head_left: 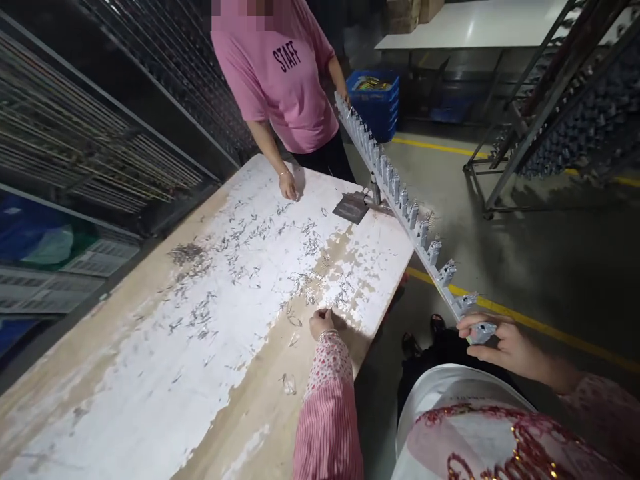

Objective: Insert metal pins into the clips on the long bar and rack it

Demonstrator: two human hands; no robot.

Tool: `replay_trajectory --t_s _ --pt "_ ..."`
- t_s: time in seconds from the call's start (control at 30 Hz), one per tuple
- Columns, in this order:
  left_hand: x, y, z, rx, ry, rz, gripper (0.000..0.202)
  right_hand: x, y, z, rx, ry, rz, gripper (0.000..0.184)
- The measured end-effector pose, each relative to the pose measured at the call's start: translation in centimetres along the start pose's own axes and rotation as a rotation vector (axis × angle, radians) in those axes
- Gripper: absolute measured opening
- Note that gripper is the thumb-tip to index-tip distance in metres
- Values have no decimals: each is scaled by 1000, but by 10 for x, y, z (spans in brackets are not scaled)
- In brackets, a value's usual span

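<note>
the right hand (500,343) is clenched on the near end of a long strip of grey plastic clips (414,217), with the thumb and fingers pinching the last clip. from there the strip slants away past the corner of the table, its far end reaching a co-worker's hand (343,97). about midway, a metal post (375,190) stands under the strip, just beside a dark metal plate (351,207) lying on the table. the left hand (321,323) rests near the table's edge with its fingertips bunched together; whether they grip a small piece, i cannot tell. thin metal slivers (250,240) lie scattered in loose drifts over a white-painted table (150,373) with flaking paint, and some lie close to the left hand. the co-worker's other hand (289,187) rests curled on the far side of the table top. the step in hand looks like two people bearing the strip between them, and the next move seems to call for a steady pinch on that end clip, keeping the strip level. on the floor beyond sit a blue plastic crate (373,87) and a yellow painted line (525,320).
</note>
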State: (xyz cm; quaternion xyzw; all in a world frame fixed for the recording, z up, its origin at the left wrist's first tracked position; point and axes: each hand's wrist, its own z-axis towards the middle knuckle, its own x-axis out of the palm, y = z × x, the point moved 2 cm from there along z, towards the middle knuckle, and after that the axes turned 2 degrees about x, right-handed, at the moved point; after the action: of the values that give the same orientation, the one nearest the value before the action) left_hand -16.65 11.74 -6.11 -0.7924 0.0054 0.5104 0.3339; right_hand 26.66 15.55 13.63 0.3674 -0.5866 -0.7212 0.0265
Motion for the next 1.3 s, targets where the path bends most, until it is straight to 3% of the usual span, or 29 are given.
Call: replay_trajectory --t_s 0.13,0.27,0.37,0.47,0.63,0.73,0.87,1.1,1.3 --pt "-15 -4 -16 -51 9 -193 10 0 -1 3 -7 66 13 23" --pt "-43 -19 -39 32 88 -383 17 -1 5 15 -35 170 9 24" --pt "-67 -43 -64 124 199 -506 26 0 10 23 -44 218 -27 22" --pt "-92 -87 -106 346 376 -600 31 2 12 26 -75 207 -35 20" --pt "-124 -181 -198 958 530 -502 5 1 11 27 -149 142 -65 20" --pt "-126 -222 -233 1153 537 -411 13 0 7 28 -175 110 -94 19" --pt "-121 -251 -249 1306 431 -316 16 0 5 31 -190 121 -130 23" --pt "-119 -274 -262 1416 421 -268 20 -6 9 34 -210 115 -138 25" --pt "-114 -279 -266 1430 473 -253 25 -8 11 35 -210 156 -127 20"
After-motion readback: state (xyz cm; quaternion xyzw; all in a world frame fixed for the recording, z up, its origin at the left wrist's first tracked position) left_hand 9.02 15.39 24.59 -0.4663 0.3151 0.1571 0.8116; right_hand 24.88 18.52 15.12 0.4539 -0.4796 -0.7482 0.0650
